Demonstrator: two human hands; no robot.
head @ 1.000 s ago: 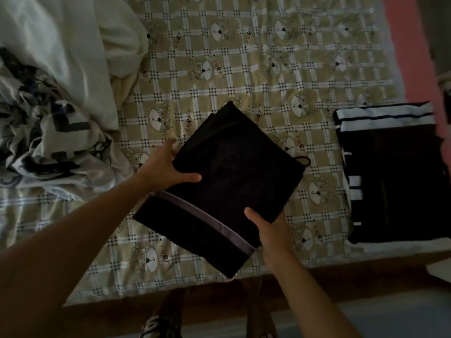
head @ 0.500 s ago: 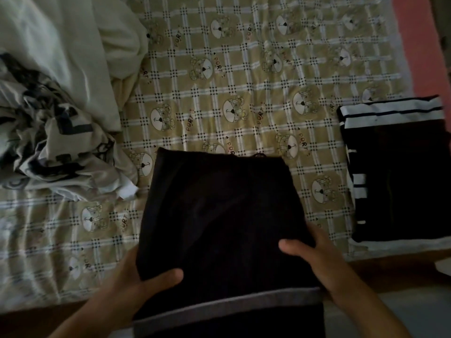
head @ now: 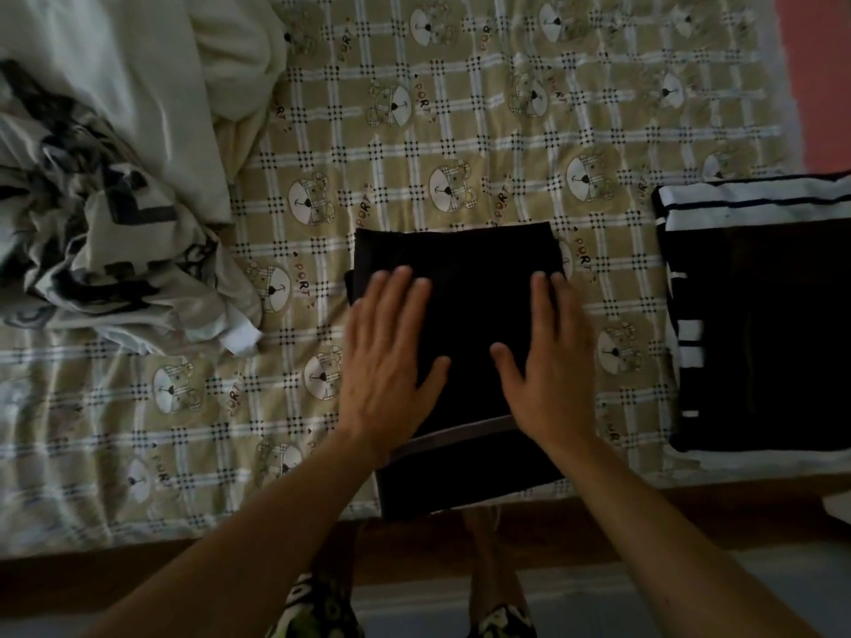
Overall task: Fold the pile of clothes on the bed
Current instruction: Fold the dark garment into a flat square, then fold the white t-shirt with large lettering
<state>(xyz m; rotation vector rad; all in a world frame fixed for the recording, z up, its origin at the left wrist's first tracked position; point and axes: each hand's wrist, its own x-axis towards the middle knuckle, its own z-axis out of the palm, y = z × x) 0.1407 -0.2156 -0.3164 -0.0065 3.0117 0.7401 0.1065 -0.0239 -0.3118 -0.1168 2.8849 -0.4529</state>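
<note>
While pressing black garment (head: 474, 287) under flat left hand (head: 387, 361) and flat right hand (head: 548, 361), smooth outward, square the edges.

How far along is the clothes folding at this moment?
Done: a striped black-and-white garment lies folded at the right of the bed. In hand: the left hand and right hand press flat on a folded black garment near the front edge. Remaining: the crumpled pile of white and patterned clothes at the left looks unfolded.
</note>
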